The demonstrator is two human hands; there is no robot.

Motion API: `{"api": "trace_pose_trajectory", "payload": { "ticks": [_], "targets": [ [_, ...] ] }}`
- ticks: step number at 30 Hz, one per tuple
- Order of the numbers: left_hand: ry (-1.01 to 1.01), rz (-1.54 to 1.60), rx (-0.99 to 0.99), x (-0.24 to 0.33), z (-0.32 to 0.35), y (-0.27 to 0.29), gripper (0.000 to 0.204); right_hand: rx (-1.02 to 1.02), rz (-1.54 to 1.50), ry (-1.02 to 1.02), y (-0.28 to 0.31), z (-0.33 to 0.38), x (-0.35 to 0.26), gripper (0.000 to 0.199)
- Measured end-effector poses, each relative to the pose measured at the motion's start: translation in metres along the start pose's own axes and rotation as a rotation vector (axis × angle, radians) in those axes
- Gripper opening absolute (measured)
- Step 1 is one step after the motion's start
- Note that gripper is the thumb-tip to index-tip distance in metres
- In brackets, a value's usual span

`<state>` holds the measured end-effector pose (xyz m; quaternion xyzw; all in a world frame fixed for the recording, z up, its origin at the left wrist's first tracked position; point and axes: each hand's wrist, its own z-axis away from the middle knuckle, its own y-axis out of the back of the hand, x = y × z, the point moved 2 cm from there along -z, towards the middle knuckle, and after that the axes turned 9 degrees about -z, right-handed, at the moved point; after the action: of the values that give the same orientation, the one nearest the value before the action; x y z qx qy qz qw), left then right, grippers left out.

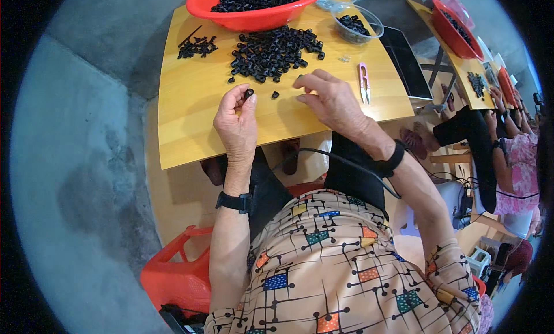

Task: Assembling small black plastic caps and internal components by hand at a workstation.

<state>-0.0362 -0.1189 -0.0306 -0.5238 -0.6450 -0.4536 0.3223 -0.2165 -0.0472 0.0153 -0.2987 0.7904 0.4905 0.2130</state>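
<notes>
Patterned shirt; left fingers pinching black piece; right fingers parted; pile back from tabletop edge.

Yellow table: black parts, red basin, pink snips.

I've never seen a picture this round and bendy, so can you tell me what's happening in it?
There's no robot here, just a person using two bare hands. A wide, bendy camera on their head looks down, so we see nearly what they see. The left hand holds a small black piece in its fingers. The right hand is above the yellow table, thumb and fingers apart. On the table are a pile of black pieces, some thin black bits, pink-handled snips, a clear bowl and a big red basin.
</notes>
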Motion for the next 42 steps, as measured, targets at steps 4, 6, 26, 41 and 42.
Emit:
{"api": "trace_pose_trajectory", "payload": {
  "ticks": [4, 6, 26, 41, 42],
  "targets": [
    [0.036, 0.138, 0.012, 0.003, 0.0, -0.001, 0.022, -0.038, 0.005, 0.045, -0.023, -0.015, 0.005, 0.015],
    [0.044, 0.146, -0.008, 0.003, -0.001, 0.0, 0.023, -0.037, 0.041, 0.046, -0.032, -0.021, 0.012, 0.014],
    [0.08, 0.249, -0.066, -0.005, -0.002, -0.001, 0.017, -0.054, 0.001, 0.014, -0.042, -0.021, 0.008, 0.012],
    [0.116, 0.384, -0.205, -0.007, 0.001, 0.007, 0.024, -0.02, -0.386, -0.099, -0.034, -0.002, 0.003, 0.015],
    [0.191, 0.425, -0.273, -0.004, 0.003, 0.01, 0.023, -0.031, -0.583, -0.27, -0.027, 0.004, 0.0, 0.015]
  ]
}}
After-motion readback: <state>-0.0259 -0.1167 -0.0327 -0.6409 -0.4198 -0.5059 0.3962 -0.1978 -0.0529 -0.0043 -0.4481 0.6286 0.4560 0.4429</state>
